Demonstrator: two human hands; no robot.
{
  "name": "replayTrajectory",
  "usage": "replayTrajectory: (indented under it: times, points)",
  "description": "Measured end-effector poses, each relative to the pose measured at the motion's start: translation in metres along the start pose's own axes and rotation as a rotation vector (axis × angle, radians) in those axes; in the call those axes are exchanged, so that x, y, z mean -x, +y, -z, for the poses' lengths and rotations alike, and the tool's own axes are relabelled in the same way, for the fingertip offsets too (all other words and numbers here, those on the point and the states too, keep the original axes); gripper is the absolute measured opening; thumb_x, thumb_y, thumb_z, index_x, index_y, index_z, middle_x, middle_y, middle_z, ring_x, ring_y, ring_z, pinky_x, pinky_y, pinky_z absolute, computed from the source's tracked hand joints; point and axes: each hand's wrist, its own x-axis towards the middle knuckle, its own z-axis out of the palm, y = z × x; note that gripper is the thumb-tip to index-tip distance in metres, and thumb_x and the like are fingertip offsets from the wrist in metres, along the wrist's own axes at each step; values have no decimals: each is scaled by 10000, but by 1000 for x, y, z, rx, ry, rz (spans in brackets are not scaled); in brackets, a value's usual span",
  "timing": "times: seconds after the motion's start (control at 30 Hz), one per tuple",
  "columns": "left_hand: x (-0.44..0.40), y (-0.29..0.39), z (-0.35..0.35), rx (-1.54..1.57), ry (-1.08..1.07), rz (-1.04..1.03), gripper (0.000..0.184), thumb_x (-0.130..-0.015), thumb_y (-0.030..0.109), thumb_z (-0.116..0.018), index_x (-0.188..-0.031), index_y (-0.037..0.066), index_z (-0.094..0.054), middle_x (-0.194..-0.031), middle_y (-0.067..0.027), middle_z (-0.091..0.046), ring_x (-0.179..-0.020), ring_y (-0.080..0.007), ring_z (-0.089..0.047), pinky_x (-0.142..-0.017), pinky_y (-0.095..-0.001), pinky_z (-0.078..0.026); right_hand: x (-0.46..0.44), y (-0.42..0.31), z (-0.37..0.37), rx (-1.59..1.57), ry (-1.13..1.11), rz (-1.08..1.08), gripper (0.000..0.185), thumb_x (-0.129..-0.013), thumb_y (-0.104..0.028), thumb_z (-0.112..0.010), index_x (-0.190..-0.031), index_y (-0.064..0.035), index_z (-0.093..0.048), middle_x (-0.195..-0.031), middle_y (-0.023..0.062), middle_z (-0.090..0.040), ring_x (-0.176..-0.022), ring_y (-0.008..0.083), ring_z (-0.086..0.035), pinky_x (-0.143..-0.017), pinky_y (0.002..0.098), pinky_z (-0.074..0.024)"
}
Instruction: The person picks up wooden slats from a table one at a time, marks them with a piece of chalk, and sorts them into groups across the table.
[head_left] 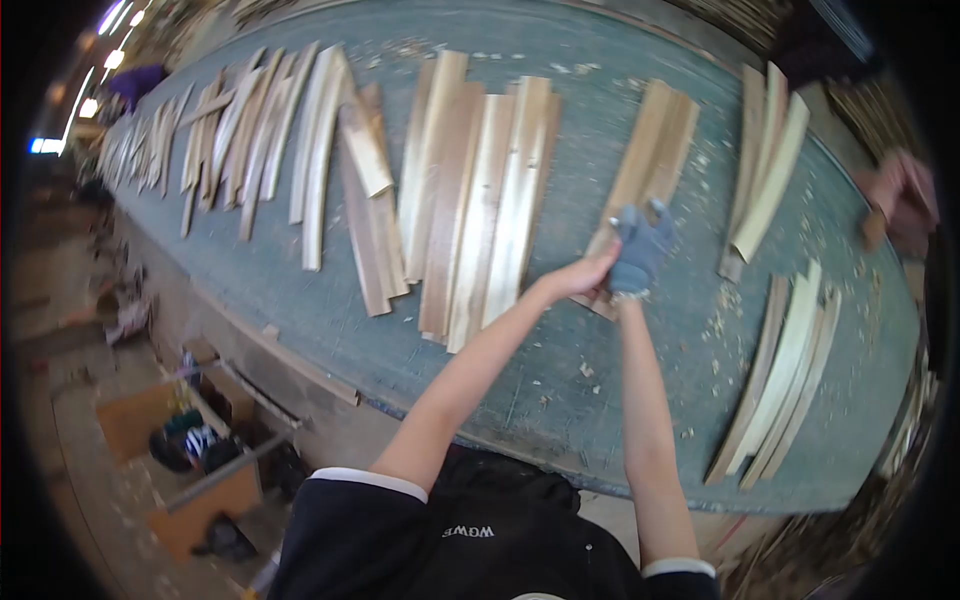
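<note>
A group of long brown wooden strips [655,140] lies on the green table, its near end under my hands. My left hand [590,272], bare, is closed around the near left edge of these strips, with its fingertips partly hidden beside the glove. My right hand [641,250] wears a grey-blue glove and rests over the strips, touching or nearly touching the left hand. Its gloved fingers are spread apart. Left of my hands lies a wide row of pale and brown strips [480,200], side by side.
More strips [265,130] spread across the table's left side. On the right are curved strips in an upper bundle [770,170] and a lower bundle [780,385]. Wood chips litter the green tabletop [560,400]. Another person's arm [885,205] is at the right edge; wooden boxes [140,420] stand lower left.
</note>
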Motion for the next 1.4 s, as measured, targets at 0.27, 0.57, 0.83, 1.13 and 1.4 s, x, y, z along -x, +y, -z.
replayTrajectory:
  times: [0.27, 0.57, 0.83, 1.13, 1.4]
  points:
    - [-31, -25, 2, 221, -33, -106, 841, -734, 696, -112, -1208, 31, -313, -952, -112, -513, -708, -170, -511, -574, -303, -436, -8, -12, 1, 196, -45, 142, 223, -742, -330, -518, -755, -128, -611, -1050, 65, -478, -912, 265, -455, -763, 346, -383]
    - [-21, -18, 5, 422, -243, -88, 808, -758, 660, -160, -1207, 1, -292, -1133, -161, -443, -958, -237, -516, -782, -324, -450, -9, -3, -6, 261, -4, 209, 208, -731, -337, -511, -721, -158, -618, -1080, 57, -466, -905, 259, -452, -747, 349, -375]
    - [-9, -13, 2, 391, -185, -69, 809, -761, 659, -154, -1178, -8, -342, -1079, -153, -487, -913, -231, -535, -753, -348, -453, -11, 2, -15, 301, -21, 183, 271, -711, -423, -506, -745, -187, -636, -1065, 57, -478, -888, 284, -443, -731, 381, -369]
    - [1, -4, -1, 431, -180, -107, 739, -805, 595, -180, -1231, -6, -239, -1161, -170, -414, -988, -247, -498, -802, -376, -434, -11, 7, -19, 328, -20, 166, 355, -758, -466, -433, -816, -178, -632, -992, 41, -522, -929, 221, -442, -770, 333, -341]
    - [-8, -9, -4, 394, -166, -132, 769, -797, 609, -146, -1221, -25, -249, -1165, -167, -412, -1039, -239, -456, -798, -387, -429, -14, 6, -19, 365, -71, 179, 316, -734, -451, -461, -819, -200, -633, -1036, 59, -495, -935, 240, -436, -745, 346, -369]
